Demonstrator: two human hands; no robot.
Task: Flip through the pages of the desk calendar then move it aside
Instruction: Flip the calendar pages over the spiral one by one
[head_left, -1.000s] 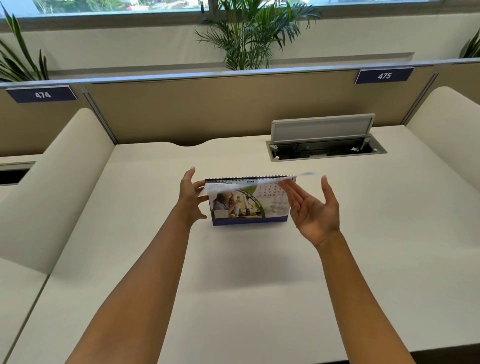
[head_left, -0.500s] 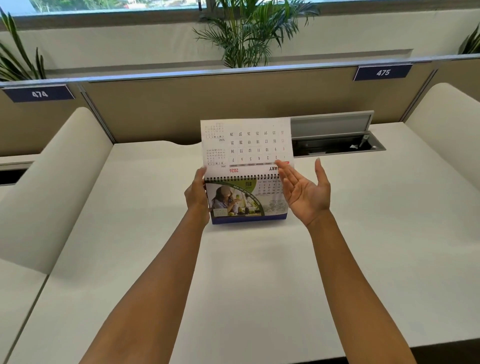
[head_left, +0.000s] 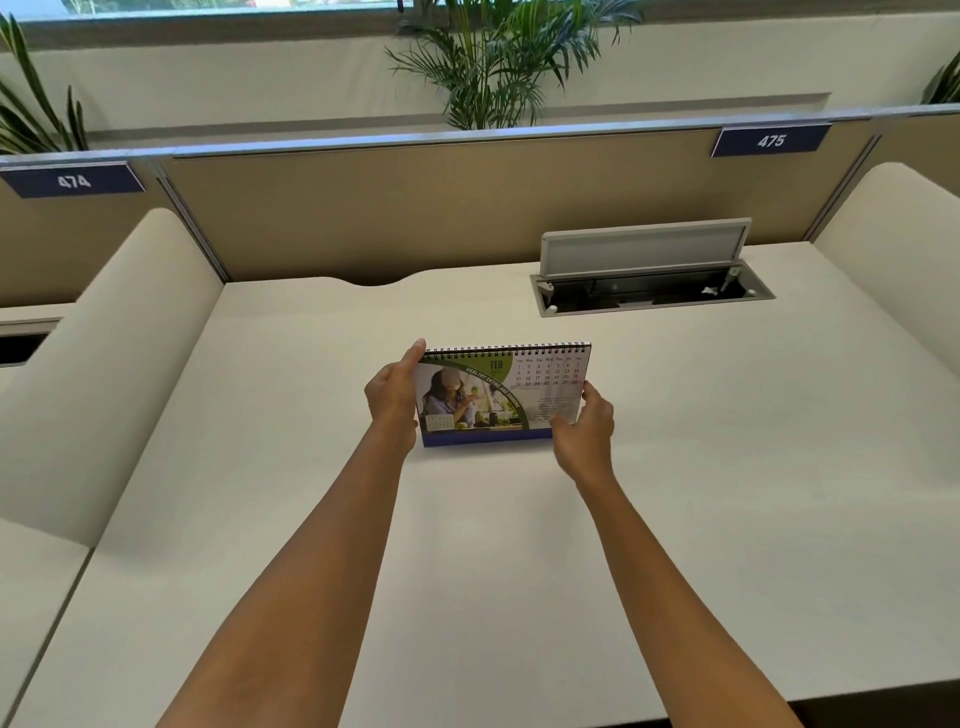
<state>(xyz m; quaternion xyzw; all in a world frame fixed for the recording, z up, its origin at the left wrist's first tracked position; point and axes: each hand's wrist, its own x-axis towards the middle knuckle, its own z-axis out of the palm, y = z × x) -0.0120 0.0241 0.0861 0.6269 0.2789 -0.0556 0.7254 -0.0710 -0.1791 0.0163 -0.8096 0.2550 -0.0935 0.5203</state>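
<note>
A spiral-bound desk calendar (head_left: 498, 395) stands upright on a blue base in the middle of the white desk (head_left: 519, 571). Its front page shows a green FEB design with a photo on the left and a date grid on the right. My left hand (head_left: 395, 397) grips the calendar's left edge, thumb up by the spiral. My right hand (head_left: 584, 421) pinches the lower right corner of the front page.
An open cable box (head_left: 649, 283) with a raised lid sits in the desk behind and right of the calendar. Tan partition panels with labels 474 (head_left: 72, 181) and 475 (head_left: 771, 140) close the back. Curved white dividers (head_left: 104, 332) flank both sides.
The page that stood raised above the spiral has gone over the back. My right hand has dropped from the lifted page to the lower right corner of the newly exposed page.
</note>
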